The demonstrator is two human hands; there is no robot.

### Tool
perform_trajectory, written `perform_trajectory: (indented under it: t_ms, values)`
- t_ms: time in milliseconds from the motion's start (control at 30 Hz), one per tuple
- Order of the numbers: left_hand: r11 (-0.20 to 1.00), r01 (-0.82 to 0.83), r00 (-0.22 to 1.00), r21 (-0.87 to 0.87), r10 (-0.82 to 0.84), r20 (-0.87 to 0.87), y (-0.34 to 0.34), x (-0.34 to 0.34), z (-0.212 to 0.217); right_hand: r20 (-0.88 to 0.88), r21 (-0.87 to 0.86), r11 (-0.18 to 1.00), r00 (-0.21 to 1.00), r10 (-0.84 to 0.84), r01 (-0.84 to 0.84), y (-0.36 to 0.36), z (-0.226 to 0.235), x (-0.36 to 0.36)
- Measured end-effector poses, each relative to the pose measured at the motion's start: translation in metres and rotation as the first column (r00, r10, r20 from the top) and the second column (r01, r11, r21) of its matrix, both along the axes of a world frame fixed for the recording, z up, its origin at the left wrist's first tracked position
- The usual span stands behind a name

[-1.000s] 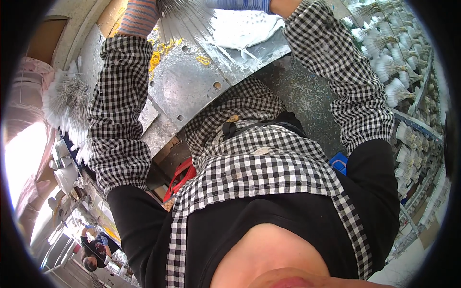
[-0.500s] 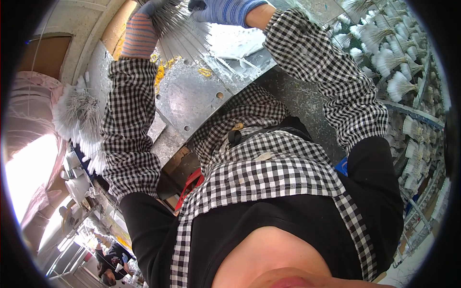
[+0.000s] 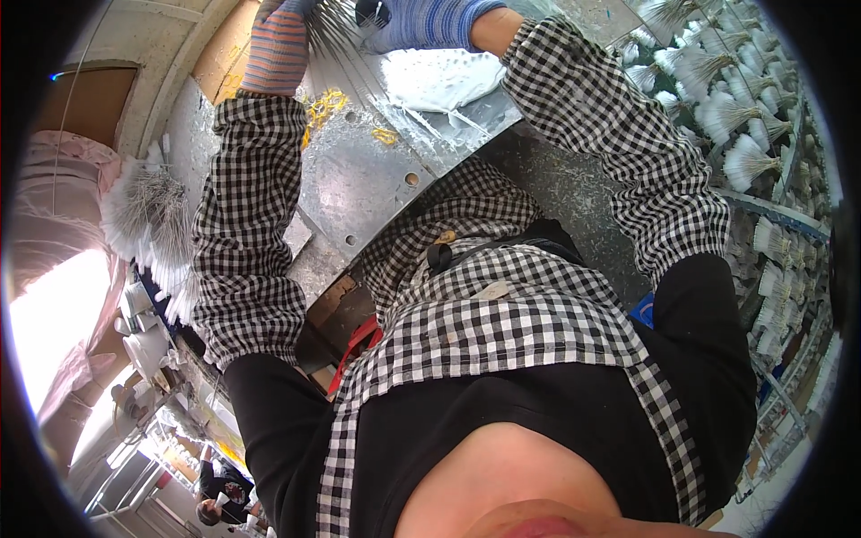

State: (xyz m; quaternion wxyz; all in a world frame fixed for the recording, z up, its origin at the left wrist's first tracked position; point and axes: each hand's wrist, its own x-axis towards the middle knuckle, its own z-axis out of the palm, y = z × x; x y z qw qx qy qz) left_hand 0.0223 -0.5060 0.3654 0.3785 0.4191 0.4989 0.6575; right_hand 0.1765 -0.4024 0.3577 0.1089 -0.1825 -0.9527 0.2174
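Note:
At the top edge my left hand (image 3: 280,40), in a striped orange-and-blue knit glove, and my right hand (image 3: 421,20), in a blue striped glove, both close around a bundle of thin grey rods (image 3: 330,34) held over a metal worktable (image 3: 359,179). The fingertips are cut off by the frame's rim. Checked sleeves run down from both wrists to my black-and-checked top. A white heap of material (image 3: 444,79) lies on the table just below my right wrist.
Yellow scraps (image 3: 327,106) dot the metal plate, which has round holes. Racks of white tufted bundles (image 3: 726,125) fill the right side. More white-tipped bundles (image 3: 157,224) stand at the left beside a person in pink (image 3: 54,206). A red-handled tool (image 3: 359,345) lies under the table edge.
Both hands have come down a little into view at the top, still on the rod bundle; the view has shifted, so the table and racks sit lower in the picture.

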Motion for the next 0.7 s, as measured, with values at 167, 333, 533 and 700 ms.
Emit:
perform_trajectory:
  t_ms: [167, 333, 533, 700]
  values:
    - [0.993, -0.111, 0.990, 0.027, 0.113, -0.090, 0.011, 0.013, -0.010, -0.004, 0.190, 0.977, 0.995, -0.100, 0.099, 0.001, -0.020, -0.003]
    - [0.987, -0.162, 0.984, 0.021, 0.163, -0.076, 0.014, 0.019, -0.004, -0.180, 0.171, 0.981, 0.982, -0.064, 0.095, 0.008, -0.031, 0.001]
    - [0.979, -0.203, 0.978, -0.008, 0.203, 0.044, 0.021, 0.009, -0.009, -0.202, 0.091, 0.996, 0.978, 0.043, -0.026, 0.016, -0.021, 0.003]
    - [0.991, -0.112, 0.985, 0.078, 0.121, -0.124, 0.028, 0.018, -0.012, -0.201, 0.206, 0.978, 0.979, 0.025, 0.018, 0.026, -0.024, 0.007]
